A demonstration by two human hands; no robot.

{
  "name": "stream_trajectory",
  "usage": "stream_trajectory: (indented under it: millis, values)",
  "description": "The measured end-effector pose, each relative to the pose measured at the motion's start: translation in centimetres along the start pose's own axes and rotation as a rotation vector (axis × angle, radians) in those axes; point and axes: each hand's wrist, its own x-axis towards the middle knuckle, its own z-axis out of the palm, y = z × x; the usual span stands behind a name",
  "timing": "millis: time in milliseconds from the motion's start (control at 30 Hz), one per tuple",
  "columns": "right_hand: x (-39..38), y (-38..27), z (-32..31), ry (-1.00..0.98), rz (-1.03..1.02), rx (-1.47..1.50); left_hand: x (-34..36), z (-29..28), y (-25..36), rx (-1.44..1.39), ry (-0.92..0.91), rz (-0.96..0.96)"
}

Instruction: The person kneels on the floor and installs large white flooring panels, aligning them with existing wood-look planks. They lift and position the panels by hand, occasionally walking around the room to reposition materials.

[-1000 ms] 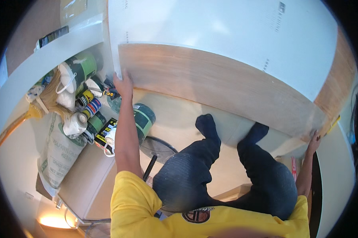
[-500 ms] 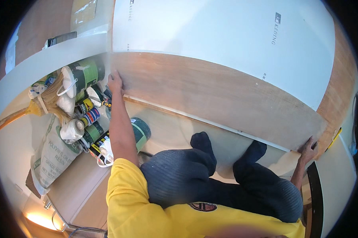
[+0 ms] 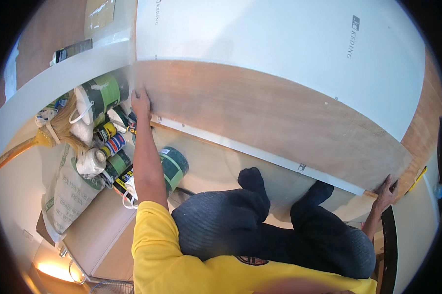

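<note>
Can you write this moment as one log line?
left hand: holds board, left end | right hand: holds board, right end | nearby: bucket, broom

Brown board [image 3: 270,110] now sits farther up over white panel [image 3: 279,39], white strip [image 3: 260,151] exposed along its near edge, wider than a moment ago.

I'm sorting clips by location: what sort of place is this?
Likely an indoor room under renovation: a long wood-grain panel stretches across the front, with green buckets and a straw broom toward the left.
</note>
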Motion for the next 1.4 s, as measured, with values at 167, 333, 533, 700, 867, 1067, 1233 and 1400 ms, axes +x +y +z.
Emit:
stream_trajectory:
  millis: [167,333,533,700,867,1067,1233,1400]
  values:
    - [-0.1,1.0,0.4,0.022,-0.066,-0.033,-0.9,0.7,-1.1,0.049,0.106,0.008]
    - [-0.4,0.8,0.6,0.061,-0.039,-0.044,-1.3,2.0,-0.9,-0.091,0.180,0.000]
    - [-0.4,0.1,0.1,-0.032,0.053,0.039,-2.4,1.1,-0.4,-0.159,0.232,0.058]
    - [-0.5,-0.4,-0.2,-0.058,0.075,0.091,-3.7,1.1,-0.5,-0.116,0.337,0.086]
    - [-0.9,-1.0,-0.1,-0.054,0.085,0.056,-4.1,1.6,-0.4,-0.267,0.423,-0.045]
    - [-0.9,-0.7,0.3,-0.048,0.014,0.094,-3.9,1.4,-1.1,-0.277,0.333,-0.071]
    - [-0.8,-0.6,0.3,-0.031,0.032,0.033,-4.0,1.5,-1.7,-0.147,0.334,0.010]
    - [-0.8,-0.3,0.1,-0.047,0.008,0.002,-3.9,1.6,-1.7,-0.153,0.337,0.033]
